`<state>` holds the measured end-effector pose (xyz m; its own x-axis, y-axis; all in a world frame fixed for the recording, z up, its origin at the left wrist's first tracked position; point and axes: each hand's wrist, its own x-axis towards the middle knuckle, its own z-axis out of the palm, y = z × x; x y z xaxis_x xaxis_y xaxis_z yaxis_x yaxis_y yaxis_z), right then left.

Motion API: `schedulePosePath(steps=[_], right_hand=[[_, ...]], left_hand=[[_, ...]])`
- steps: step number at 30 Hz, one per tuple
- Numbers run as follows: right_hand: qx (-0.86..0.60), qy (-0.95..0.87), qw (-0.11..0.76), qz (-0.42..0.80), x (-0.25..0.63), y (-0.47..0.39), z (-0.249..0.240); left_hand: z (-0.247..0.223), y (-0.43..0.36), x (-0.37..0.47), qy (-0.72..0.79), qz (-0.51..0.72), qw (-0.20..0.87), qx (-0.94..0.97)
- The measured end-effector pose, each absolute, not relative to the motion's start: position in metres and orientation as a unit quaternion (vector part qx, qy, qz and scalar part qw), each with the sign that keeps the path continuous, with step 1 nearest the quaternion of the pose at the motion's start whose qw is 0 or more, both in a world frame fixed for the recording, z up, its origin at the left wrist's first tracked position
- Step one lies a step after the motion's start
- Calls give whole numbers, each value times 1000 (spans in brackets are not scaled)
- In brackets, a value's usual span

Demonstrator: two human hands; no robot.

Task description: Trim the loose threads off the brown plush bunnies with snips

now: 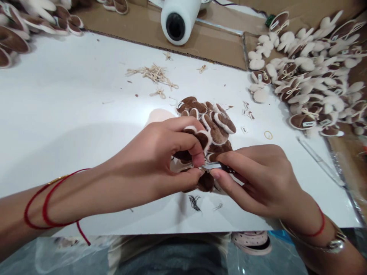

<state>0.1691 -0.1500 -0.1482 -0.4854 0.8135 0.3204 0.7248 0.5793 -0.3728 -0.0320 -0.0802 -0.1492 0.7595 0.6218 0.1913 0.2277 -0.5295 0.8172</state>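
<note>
My left hand (155, 156) is closed in a pinch on a brown plush piece with white fleecy edging (203, 138), partly hidden by the fingers. My right hand (258, 179) grips a small cutting tool with a pointed metal blade (212, 165) and a dark handle. The blade's tip meets the left thumb and fingertip, where the plush is pinched; the exact contact point is too small to make out. Beneath and behind both hands lies a pile of similar brown plush pieces (219, 131), one bearing a white label (180, 104).
Cream cord bows (155, 73) lie farther back on the white table (71, 95). Plush pieces are heaped at right (309, 76) and upper left (43, 19). A white thread cone (182, 17), loose labels (247, 110), tweezers (319, 160) and dark thread scraps (195, 203) surround the work.
</note>
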Motion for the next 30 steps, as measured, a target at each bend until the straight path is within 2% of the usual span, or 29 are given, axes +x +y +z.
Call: schedulePosePath(steps=[5,18,30], right_hand=[[-443,-855,255,89,168,-150,-150],[-441,-856,244,113,167,-148,-149],[-447,-864,218,77,168,-149,-150]], left_hand=[[-149,-80,-32,251,241,418,839],[-147,-81,-31,267,244,408,838],[-149,-81,-32,252,240,402,847]])
